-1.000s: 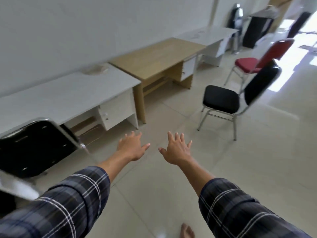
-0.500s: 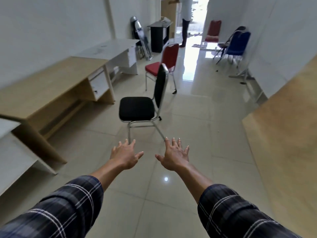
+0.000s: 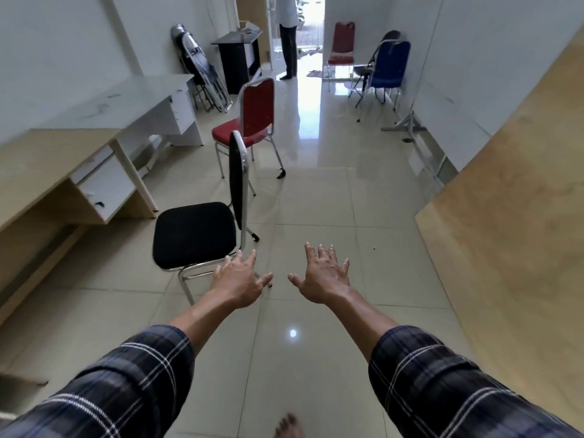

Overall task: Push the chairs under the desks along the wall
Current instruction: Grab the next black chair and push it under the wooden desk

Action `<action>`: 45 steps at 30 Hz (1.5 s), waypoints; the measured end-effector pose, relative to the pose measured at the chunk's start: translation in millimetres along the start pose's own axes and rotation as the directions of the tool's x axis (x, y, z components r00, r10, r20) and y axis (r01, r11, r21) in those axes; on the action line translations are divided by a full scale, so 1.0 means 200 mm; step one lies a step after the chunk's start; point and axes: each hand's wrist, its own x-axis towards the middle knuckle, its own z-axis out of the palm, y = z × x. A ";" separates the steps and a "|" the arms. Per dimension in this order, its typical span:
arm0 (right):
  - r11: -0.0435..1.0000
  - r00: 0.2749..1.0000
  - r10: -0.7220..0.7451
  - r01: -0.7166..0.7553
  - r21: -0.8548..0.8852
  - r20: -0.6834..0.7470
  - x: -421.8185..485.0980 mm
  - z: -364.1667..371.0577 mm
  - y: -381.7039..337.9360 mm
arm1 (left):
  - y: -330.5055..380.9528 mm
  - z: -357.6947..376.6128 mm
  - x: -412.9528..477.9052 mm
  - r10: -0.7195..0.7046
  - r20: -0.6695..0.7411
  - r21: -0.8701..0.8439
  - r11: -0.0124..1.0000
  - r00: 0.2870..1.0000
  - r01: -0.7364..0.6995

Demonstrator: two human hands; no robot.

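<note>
both hands spread wide, holding 0 – left hand (image 3: 237, 283) | right hand (image 3: 323, 278) | lined up for black padded metal-frame chair (image 3: 202, 230), centre-left – facing wooden desk (image 3: 47, 172)

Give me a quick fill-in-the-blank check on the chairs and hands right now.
1. The chair nearest the left hand has a ____ seat.
2. Beyond the black chair stands a chair coloured ____.
3. Both hands, including the right hand, are open and hold ____.
4. The wooden desk stands on the person's ____ side.

Missing words: black; red; nothing; left
</note>
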 end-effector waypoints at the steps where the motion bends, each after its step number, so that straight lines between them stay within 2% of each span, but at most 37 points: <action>1: 1.000 1.000 0.018 -0.018 0.009 0.010 0.11 -0.04 0.02 | 0.03 -0.02 0.14 0.009 0.011 -0.006 1.000 1.000 -0.008; 12: 0.998 0.999 0.040 -0.040 0.042 0.000 1.05 -0.38 0.15 | 0.24 -0.28 1.17 0.030 -0.029 0.024 0.999 0.999 -0.029; 16: 0.998 0.999 -0.044 0.044 0.033 0.020 1.48 -0.48 0.19 | 0.28 -0.34 1.54 -0.057 -0.072 0.011 0.998 0.996 0.058; 22: 0.972 0.970 -0.218 0.226 -0.065 0.107 2.11 -0.71 0.22 | 0.29 -0.46 2.01 -0.296 -0.126 -0.101 0.953 0.947 0.284; 25: 0.928 0.932 -0.335 0.351 -0.125 0.137 2.40 -0.81 0.17 | 0.27 -0.51 2.16 -0.401 -0.141 -0.186 0.909 0.905 0.374; 31: 0.858 0.861 -0.471 0.498 -0.125 0.193 2.88 -0.87 -0.04 | 0.13 -0.54 2.50 -0.562 -0.075 -0.249 0.810 0.824 0.531; 38: 0.777 0.766 -0.566 0.619 -0.114 0.306 3.33 -0.75 -0.34 | -0.07 -0.57 2.84 -0.607 0.089 -0.304 0.739 0.790 0.602; 43: 0.654 0.650 -0.674 0.746 -0.126 0.352 3.56 -0.68 -0.56 | -0.15 -0.51 2.93 -0.645 0.192 -0.317 0.672 0.739 0.669; 45: 0.536 0.565 -0.754 0.824 -0.183 0.335 3.69 -0.67 -0.68 | -0.14 -0.49 2.94 -0.663 0.178 -0.317 0.661 0.727 0.681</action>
